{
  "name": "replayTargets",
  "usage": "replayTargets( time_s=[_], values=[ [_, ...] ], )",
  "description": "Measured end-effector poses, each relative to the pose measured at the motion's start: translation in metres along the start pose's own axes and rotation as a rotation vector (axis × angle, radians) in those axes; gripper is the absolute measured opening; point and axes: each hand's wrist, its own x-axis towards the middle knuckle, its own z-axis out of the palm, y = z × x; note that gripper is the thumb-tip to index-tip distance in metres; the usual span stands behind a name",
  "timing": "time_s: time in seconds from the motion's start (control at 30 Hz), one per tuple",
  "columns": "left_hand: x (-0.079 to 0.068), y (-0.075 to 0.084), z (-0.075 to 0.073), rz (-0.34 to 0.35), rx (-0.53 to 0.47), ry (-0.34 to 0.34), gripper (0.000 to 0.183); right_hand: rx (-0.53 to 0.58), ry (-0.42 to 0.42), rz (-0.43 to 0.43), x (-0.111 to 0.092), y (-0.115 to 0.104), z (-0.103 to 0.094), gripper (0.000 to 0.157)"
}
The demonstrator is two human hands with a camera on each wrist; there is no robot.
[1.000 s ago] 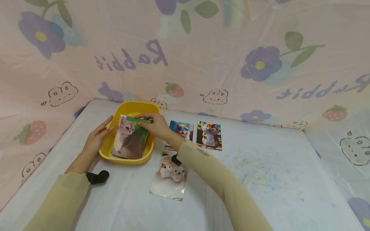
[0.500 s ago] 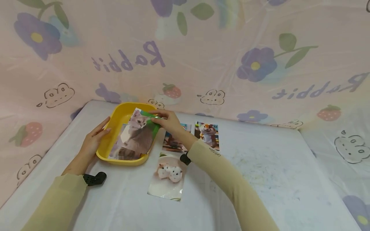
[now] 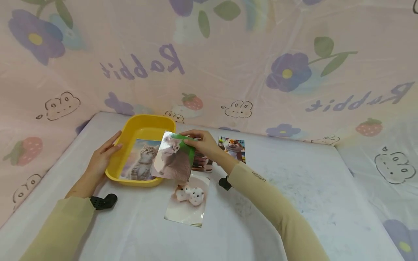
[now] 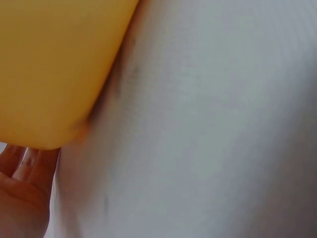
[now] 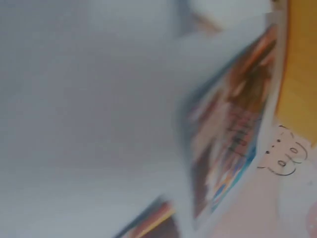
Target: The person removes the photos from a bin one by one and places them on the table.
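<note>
My right hand pinches the upper right corner of a photo card of a grey cat against green. That card hangs tilted over the right rim of a yellow tray. My left hand holds the tray's left side, thumb over the rim; in the left wrist view its fingers lie against the yellow outer wall. Inside the tray lies a card with a striped kitten, its right edge covered by the held card. The right wrist view is blurred and does not show the hand.
A card with two white hamsters lies on the white tabletop. Behind the right hand are a partly hidden card and a hamster picture card. A pink patterned curtain stands behind the table.
The right hand has carried the grey cat card rightward from inside the tray to over its right rim, uncovering the kitten card. The left hand stays at the tray's side.
</note>
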Motion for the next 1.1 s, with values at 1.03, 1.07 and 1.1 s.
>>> replayTargets(
  time_s=[1.03, 1.07, 1.1],
  values=[
    [0.002, -0.001, -0.001, -0.02, 0.003, -0.038, 0.056, -0.268, -0.05, 0.038, -0.078, 0.05, -0.073, 0.029],
    [0.002, -0.001, -0.002, -0.02, 0.004, -0.04, 0.056, -0.28, -0.05, 0.038, -0.081, 0.051, -0.075, 0.028],
    [0.002, -0.001, -0.002, -0.016, 0.016, -0.041, 0.056, -0.283, -0.05, 0.039, -0.084, 0.052, -0.076, 0.028]
  ],
)
